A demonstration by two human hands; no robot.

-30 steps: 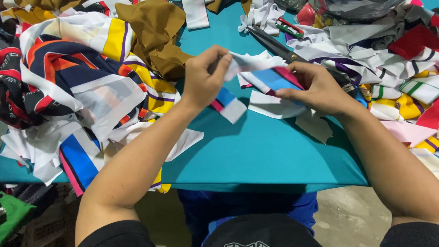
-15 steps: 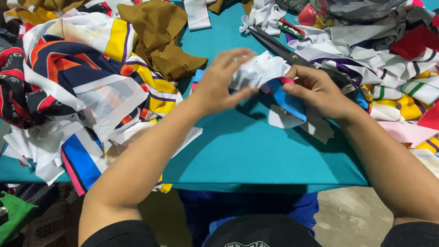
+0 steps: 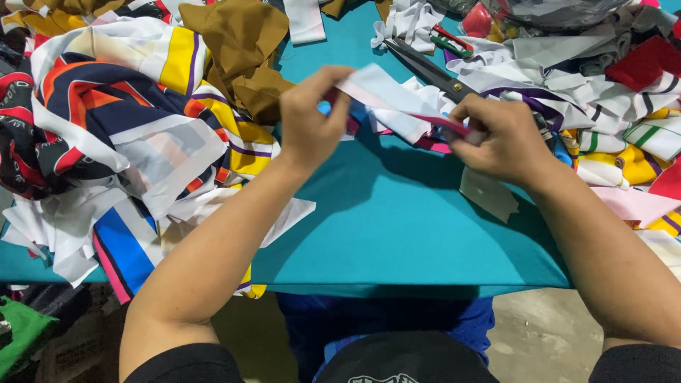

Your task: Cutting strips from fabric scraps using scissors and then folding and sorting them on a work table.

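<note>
Head view shows 2 bare hands raised over a teal table (image 3: pixel 397 227). Left hand (image 3: pixel 308 120) and right hand (image 3: pixel 496 138) each pinch one end of a white fabric strip (image 3: pixel 390 92), stretched between them. Black scissors (image 3: pixel 429 67) lie just behind, among fabric scraps (image 3: pixel 603 92).

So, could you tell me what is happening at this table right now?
A person holds a fabric strip stretched between the left hand and right hand, raised above the teal table. Heaps of colourful fabric pieces lie on both sides, and scissors rest just beyond the hands.
</note>
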